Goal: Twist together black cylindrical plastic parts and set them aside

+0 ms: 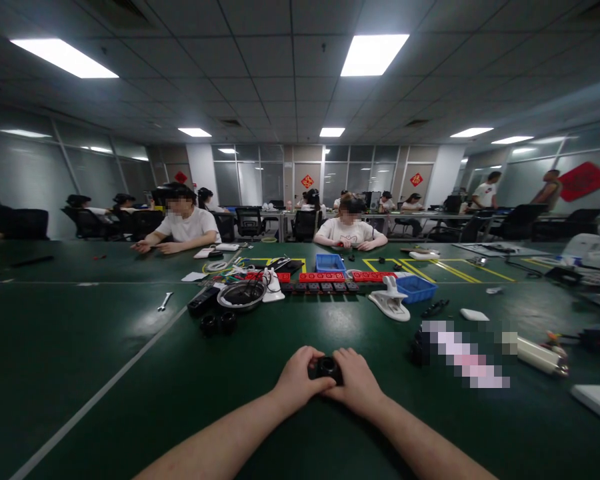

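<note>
My left hand and my right hand meet at the middle of the green table, both closed around a small black round part that shows between the fingers. Both forearms reach in from the bottom edge. Two more black ring-shaped parts lie farther off to the left, next to a metal bowl with cables in it.
Beyond my hands lie a white clamp-like tool, blue bins, red and black power strips, a wrench and a white cylinder. Two people in white shirts sit across the table; others work behind.
</note>
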Demonstrator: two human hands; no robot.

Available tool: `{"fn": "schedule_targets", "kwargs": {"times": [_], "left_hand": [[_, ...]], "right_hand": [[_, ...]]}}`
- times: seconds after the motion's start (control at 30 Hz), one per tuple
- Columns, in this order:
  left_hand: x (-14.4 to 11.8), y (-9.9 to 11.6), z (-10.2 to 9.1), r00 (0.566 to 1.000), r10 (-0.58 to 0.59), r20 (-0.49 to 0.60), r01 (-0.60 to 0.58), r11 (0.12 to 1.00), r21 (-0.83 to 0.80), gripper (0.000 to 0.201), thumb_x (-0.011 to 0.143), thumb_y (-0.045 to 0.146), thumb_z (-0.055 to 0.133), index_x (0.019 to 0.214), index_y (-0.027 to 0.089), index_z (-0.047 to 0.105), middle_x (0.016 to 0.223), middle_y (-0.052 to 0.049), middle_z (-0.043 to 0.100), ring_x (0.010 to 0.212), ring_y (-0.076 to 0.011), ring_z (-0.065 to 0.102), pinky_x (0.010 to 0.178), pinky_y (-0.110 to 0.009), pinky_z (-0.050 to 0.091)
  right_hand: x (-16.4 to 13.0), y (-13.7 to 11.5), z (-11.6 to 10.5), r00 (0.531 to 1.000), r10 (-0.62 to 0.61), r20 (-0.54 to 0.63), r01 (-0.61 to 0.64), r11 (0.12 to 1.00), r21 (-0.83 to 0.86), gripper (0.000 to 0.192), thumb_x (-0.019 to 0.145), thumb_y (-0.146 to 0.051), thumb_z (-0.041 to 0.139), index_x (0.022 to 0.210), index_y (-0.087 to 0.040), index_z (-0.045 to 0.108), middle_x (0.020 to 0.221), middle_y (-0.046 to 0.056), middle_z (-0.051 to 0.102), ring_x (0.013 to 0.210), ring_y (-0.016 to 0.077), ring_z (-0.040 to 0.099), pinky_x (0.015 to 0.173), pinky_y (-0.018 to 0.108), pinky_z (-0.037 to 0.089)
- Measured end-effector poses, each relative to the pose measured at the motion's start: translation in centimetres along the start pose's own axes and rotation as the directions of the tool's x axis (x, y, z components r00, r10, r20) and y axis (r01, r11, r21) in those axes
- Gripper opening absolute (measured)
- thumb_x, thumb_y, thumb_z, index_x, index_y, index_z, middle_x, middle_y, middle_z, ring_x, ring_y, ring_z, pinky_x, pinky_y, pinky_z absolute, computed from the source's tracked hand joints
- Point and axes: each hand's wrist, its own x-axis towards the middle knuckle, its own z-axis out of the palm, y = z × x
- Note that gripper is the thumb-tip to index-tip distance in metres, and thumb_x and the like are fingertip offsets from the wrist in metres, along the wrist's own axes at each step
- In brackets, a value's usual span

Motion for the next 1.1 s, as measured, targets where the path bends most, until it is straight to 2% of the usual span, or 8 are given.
{"fn": "schedule_targets", "kwargs": {"times": [0.17, 0.37, 0.6, 0.7, 0.8, 0.87, 1.0, 1.1], "left_hand": [[0.2, -0.2, -0.7, 0.988, 0.089, 0.124, -0.078, 0.993, -0.094, 0.038, 0.061, 0.028, 0.066, 0.096, 0.018, 0.055, 0.088, -0.002, 0.051, 0.077, -0.0148, 0.047, 0.065, -0.023, 0.038], [0.3, -0.2, -0.9, 0.980, 0.093, 0.178, -0.077, 0.992, -0.095, 0.037, 0.064, 0.030, 0.063, 0.099, 0.020, 0.056, 0.085, -0.001, 0.050, 0.074, -0.0140, 0.047, 0.064, -0.023, 0.038], [0.2, 0.2, -1.2, 0.978, 0.098, 0.182, -0.087, 0.994, -0.068, 0.038, 0.063, 0.029, 0.064, 0.098, 0.020, 0.056, 0.085, -0.001, 0.050, 0.075, -0.0142, 0.047, 0.065, -0.023, 0.038], [-0.1, 0.5, -0.8, 0.986, 0.083, 0.143, -0.076, 0.996, -0.048, 0.036, 0.061, 0.028, 0.066, 0.095, 0.019, 0.056, 0.086, -0.001, 0.051, 0.076, -0.0146, 0.047, 0.065, -0.023, 0.038], [-0.4, 0.6, -0.2, 0.998, -0.001, 0.056, 0.000, 1.000, 0.004, 0.037, 0.058, 0.028, 0.067, 0.092, 0.018, 0.055, 0.084, -0.001, 0.051, 0.073, -0.0147, 0.046, 0.063, -0.024, 0.037], [-0.5, 0.5, 0.2, 0.999, -0.051, -0.006, 0.051, 0.998, 0.027, 0.036, 0.058, 0.028, 0.067, 0.090, 0.018, 0.054, 0.083, -0.001, 0.051, 0.070, -0.0144, 0.046, 0.062, -0.024, 0.037], [-0.3, 0.2, 0.2, 0.998, -0.045, -0.036, 0.045, 0.999, -0.003, 0.035, 0.059, 0.025, 0.066, 0.091, 0.017, 0.054, 0.086, -0.002, 0.052, 0.072, -0.0143, 0.047, 0.064, -0.024, 0.039], [-0.2, 0.1, -0.4, 0.999, 0.036, 0.031, -0.035, 0.999, -0.032, 0.036, 0.060, 0.024, 0.065, 0.094, 0.017, 0.055, 0.086, -0.002, 0.052, 0.074, -0.0145, 0.047, 0.066, -0.024, 0.039]], "right_hand": [[0.4, 1.8, -1.3, 0.963, -0.196, 0.183, 0.130, 0.938, 0.321, 0.054, 0.060, -0.037, 0.064, 0.109, -0.022, 0.048, 0.099, 0.004, 0.053, 0.091, 0.0209, 0.046, 0.079, 0.032, 0.034], [0.6, 2.9, -2.4, 0.910, -0.251, 0.331, 0.065, 0.873, 0.484, 0.036, 0.068, -0.025, 0.057, 0.104, -0.019, 0.053, 0.097, 0.003, 0.053, 0.093, 0.0198, 0.046, 0.082, 0.032, 0.035], [0.8, 2.8, -2.0, 0.918, -0.217, 0.331, 0.003, 0.840, 0.542, 0.028, 0.064, -0.021, 0.060, 0.091, -0.015, 0.056, 0.084, 0.000, 0.053, 0.077, 0.0151, 0.049, 0.068, 0.025, 0.038], [0.7, 2.6, -1.2, 0.951, -0.121, 0.285, -0.029, 0.880, 0.473, 0.030, 0.057, -0.027, 0.066, 0.081, -0.015, 0.053, 0.074, -0.002, 0.052, 0.068, 0.0134, 0.048, 0.057, 0.021, 0.036], [0.5, 1.7, -0.3, 0.985, 0.003, 0.173, -0.046, 0.969, 0.242, 0.035, 0.053, -0.039, 0.068, 0.073, -0.016, 0.050, 0.069, -0.001, 0.053, 0.063, 0.0141, 0.047, 0.052, 0.021, 0.032], [0.3, 0.8, 0.0, 0.995, 0.047, 0.083, -0.053, 0.996, 0.071, 0.035, 0.058, -0.046, 0.062, 0.073, -0.016, 0.050, 0.070, 0.002, 0.055, 0.064, 0.0160, 0.049, 0.053, 0.024, 0.032], [0.0, -0.4, 0.0, 0.999, 0.037, 0.000, -0.036, 0.993, -0.112, 0.037, 0.066, -0.052, 0.052, 0.076, -0.016, 0.051, 0.075, 0.007, 0.057, 0.072, 0.0215, 0.051, 0.063, 0.031, 0.034], [-0.1, 0.1, -0.4, 0.998, -0.046, 0.031, 0.046, 0.999, -0.018, 0.048, 0.057, -0.055, 0.059, 0.086, -0.017, 0.052, 0.085, 0.006, 0.055, 0.080, 0.0229, 0.050, 0.069, 0.032, 0.035]]}}
